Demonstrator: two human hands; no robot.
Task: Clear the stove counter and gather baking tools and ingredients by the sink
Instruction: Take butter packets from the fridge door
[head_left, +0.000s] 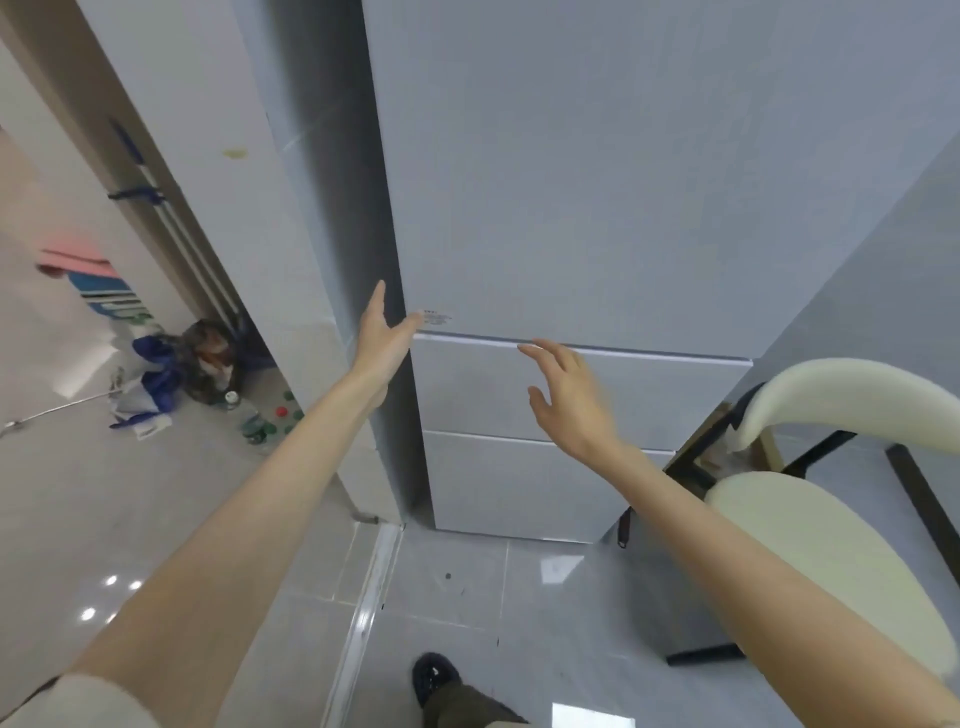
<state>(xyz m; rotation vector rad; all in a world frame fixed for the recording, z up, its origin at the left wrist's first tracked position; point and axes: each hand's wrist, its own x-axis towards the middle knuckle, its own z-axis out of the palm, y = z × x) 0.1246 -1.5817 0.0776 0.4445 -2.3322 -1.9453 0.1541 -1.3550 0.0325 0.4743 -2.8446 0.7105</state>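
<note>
While a dark shoe (435, 675) stands on the grey tiled floor (467, 587) at the bottom edge, a cream chair (821, 561) sits just to the right. The left hand (387, 338) is spread, fingers straight, at the left edge of the fridge (571, 182) door. The right hand (569, 395), fingers loosely extended and holding nothing, is at the seam above 2 lower drawers (519, 483); whether it touches is unclear. Bags (171, 369) and bottles (254, 421) clutter the floor far left.

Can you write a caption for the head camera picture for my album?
A person's left hand and right hand reach for a pale fridge, cream chair beside it.
</note>
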